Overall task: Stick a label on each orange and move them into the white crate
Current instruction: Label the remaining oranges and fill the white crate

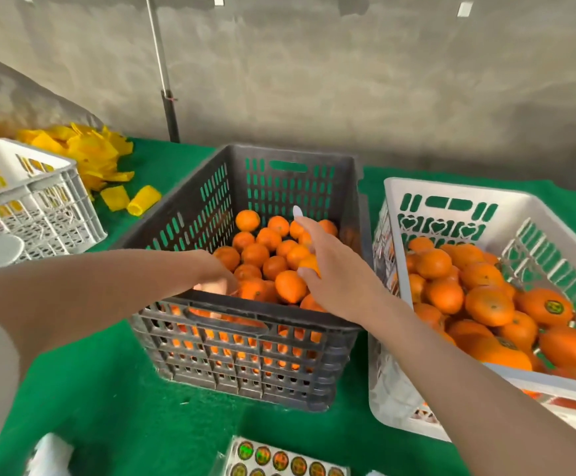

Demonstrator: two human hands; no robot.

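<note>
Got a sheet of round labels [279,462] lying closest, on the green cloth [108,389]. Next up, dark crate [231,365], maybe half full of oranges [255,254], both hands down inside. Left hand [216,281] low by the front wall, fingers mostly hidden, so can't tell the grip. Right hand [331,273] curled round one orange [310,262], index finger stuck out with a white bit on its tip. Just to the right, white crate [396,235] heaped with fruit, a few showing labels. Far left, second white crate [39,187], yellow stuff behind its slots, and a pile of yellow foam sleeves [87,152].
</note>
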